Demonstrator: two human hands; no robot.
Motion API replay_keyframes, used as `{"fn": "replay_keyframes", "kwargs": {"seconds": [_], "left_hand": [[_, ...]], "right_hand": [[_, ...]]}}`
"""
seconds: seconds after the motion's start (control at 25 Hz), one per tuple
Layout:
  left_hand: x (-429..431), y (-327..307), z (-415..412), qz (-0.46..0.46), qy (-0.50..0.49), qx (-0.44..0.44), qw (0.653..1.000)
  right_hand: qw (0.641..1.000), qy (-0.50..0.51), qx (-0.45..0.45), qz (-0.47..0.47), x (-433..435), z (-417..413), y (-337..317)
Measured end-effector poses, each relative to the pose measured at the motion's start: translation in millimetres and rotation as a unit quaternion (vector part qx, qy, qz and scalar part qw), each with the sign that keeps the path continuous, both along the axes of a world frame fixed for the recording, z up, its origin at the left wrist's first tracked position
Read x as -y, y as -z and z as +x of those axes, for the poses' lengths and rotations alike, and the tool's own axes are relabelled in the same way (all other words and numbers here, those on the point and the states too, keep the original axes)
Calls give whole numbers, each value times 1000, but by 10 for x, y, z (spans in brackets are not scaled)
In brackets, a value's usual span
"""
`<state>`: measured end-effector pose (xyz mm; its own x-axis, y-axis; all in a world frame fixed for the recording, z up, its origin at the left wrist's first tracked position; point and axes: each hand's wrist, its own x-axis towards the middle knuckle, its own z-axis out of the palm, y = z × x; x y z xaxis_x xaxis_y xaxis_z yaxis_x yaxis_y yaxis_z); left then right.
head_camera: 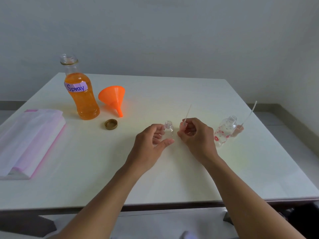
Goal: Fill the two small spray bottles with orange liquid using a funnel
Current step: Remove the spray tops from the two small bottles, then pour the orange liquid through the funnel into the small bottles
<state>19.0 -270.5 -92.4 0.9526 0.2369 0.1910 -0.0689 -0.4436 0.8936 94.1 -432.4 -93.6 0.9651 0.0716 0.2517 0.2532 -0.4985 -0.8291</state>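
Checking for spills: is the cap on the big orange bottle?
No; the orange bottle stands uncapped, the gold cap lies beside it.

Wall (172, 31): plain pale grey, right behind our table.
Table (224, 169): big glossy white top with a dark front edge.
Floor (291, 128): light tiles on our right, with a dark baseboard (276, 107).
Light: soft, even, faint shadows.

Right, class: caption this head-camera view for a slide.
Left hand steadies an empty spray bottle while the right hand holds a sprayer top; funnel and orange liquid bottle sit behind.
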Motion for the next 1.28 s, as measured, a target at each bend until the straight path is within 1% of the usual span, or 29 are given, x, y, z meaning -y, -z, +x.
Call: {"fn": "replay_keyframes", "kwargs": {"seconds": [0.08,0.12,0.24,0.32,0.4,0.44,0.52,0.56,0.64,0.72,0.8,0.88,0.92,0.96,1.04,1.16,1.28], "left_hand": [[0,13,1,12,-1,3,1000],[-7,14,-9,16,2,-2,1000],[-94,-10,-56,24,18,-52,998],[-247,-58,-155,56,16,-81,995],[-444,-160,-302,85,-7,-84,993],[-549,-217,-397,92,-28,-74,993],[-746,-309,-571,122,-94,-33,987],[-835,-334,-628,143,-137,-3,980],[-1039,-343,-675,159,-214,52,963],[-1229,-326,-605,133,-266,78,952],[-1389,-324,-480,99,-308,86,942],[-1468,-336,-327,68,-331,88,937],[-1502,-326,-244,53,-336,90,936],[-1536,-311,-156,38,-338,91,936],[-1618,-300,14,9,-342,85,936],[-1807,-296,238,-46,-347,57,935],[-1936,-260,373,-57,-336,51,939]], "right_hand": [[999,-16,-32,-12,24,-28,-26],[998,-22,-47,-33,53,-57,-38],[990,-7,-51,-133,190,-266,-94],[990,10,-37,-139,208,-553,-132],[993,-8,11,-114,128,-899,-140],[992,-40,38,-111,54,-1069,-133],[979,-136,74,-132,-134,-1298,-73],[970,-178,76,-147,-237,-1349,-38],[959,-224,76,-158,-503,-1350,-20],[960,-231,78,-141,-836,-1249,-52],[966,-217,87,-110,-1235,-1084,-124],[979,-176,96,-45,-1589,-874,-219],[987,-145,74,-8,-1754,-735,-274],[993,-114,29,20,-1898,-584,-345],[994,-79,-61,39,-2120,-251,-440],[986,-104,-127,-14,-2344,224,-488],[972,-133,-166,-96,-2487,540,-482]]}}
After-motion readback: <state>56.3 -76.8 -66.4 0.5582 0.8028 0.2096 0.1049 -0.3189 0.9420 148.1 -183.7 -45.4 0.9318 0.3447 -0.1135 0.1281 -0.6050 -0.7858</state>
